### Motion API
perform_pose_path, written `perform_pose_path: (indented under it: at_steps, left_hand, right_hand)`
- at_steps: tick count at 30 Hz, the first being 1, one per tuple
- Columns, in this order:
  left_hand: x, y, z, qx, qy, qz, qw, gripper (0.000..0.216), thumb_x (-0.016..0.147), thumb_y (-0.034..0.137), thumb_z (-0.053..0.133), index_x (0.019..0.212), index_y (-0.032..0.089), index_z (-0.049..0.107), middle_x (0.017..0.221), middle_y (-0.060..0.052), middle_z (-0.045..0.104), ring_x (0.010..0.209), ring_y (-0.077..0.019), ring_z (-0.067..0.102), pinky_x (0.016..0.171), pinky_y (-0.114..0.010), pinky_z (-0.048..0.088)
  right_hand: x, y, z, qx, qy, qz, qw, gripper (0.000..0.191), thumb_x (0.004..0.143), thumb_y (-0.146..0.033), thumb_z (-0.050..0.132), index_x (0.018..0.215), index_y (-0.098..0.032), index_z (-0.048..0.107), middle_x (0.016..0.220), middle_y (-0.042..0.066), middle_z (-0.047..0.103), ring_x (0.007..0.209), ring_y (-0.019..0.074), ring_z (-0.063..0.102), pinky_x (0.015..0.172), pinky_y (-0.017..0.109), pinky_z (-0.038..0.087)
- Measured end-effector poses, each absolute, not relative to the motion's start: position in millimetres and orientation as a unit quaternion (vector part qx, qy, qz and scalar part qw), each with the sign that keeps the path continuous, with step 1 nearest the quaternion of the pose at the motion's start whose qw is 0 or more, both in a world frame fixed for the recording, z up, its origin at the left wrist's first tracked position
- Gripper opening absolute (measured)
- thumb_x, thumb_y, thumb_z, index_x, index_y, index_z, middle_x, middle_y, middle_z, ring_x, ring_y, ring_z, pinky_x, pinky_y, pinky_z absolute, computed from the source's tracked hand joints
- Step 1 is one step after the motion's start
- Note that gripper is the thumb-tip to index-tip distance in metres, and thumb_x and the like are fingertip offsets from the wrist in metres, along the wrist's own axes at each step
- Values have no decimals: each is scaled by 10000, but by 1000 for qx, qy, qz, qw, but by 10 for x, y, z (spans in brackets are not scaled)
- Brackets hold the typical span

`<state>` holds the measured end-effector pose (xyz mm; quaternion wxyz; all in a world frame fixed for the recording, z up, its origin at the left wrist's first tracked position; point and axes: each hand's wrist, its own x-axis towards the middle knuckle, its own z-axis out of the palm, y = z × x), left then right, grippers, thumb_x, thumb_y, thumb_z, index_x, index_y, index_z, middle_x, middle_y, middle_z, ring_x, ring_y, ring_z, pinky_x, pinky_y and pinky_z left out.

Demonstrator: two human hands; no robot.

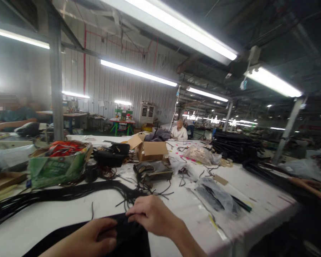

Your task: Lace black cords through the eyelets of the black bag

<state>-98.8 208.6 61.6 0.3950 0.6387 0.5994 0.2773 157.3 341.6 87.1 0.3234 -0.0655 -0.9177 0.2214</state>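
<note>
A piece of black fabric (pixel 131 237) lies at the near edge of the white table, under both of my hands. My left hand (pixel 92 235) has its fingers curled on the cloth near its middle. My right hand (pixel 152 216) pinches the fabric's upper edge, thumb and fingers pressed together. Just beyond the hands, a long bundle of black cords (pixel 69 192) stretches to the left, its loose ends fanning out close to my right fingertips. A single short black cord (pixel 92 210) stands apart on the white surface.
Across the white table (pixel 176 217) stand a green bag (pixel 56 169) with red material, a black handbag (pixel 111 155), an open cardboard box (pixel 155 148), a dark pouch (pixel 153 171) and plastic bags (pixel 216 196). Black material (pixel 235 146) is piled right. Other people work left, behind and right.
</note>
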Motion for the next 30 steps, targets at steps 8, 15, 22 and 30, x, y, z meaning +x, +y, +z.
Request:
perform_pose_path:
  at_steps: [8,15,22,30]
  left_hand:
    - [-567,2324,1056,623,605,342,361,446,1013,567,636,966,125,670,715,5,536,635,-141,417,564,-265,282]
    - [-920,2212,916,630,665,281,285,540,1118,606,414,1010,165,707,713,1,543,668,-168,446,637,-310,308]
    - [-719,2169,828,696,658,192,214,248,1082,282,491,883,196,610,821,-8,661,763,-186,552,705,-315,368]
    - [-491,2201,891,737,635,180,147,161,1040,234,529,1014,216,687,951,-43,727,871,-222,657,758,-325,411]
  right_hand:
    - [1399,3399,1029,-113,-912,217,330,237,956,-115,793,1150,-250,775,1063,-32,726,881,144,653,767,268,442]
    - [1819,3386,605,-189,-911,291,222,496,922,-12,724,1279,-356,754,1383,-45,653,1153,176,677,995,284,515]
    - [1801,3236,-177,-150,-889,155,403,296,1026,6,499,1115,-203,688,1188,72,668,1005,197,703,860,308,593]
    - [1956,3041,-410,-125,-868,38,479,234,1086,-80,573,1291,-153,659,1293,157,687,1211,219,700,989,320,651]
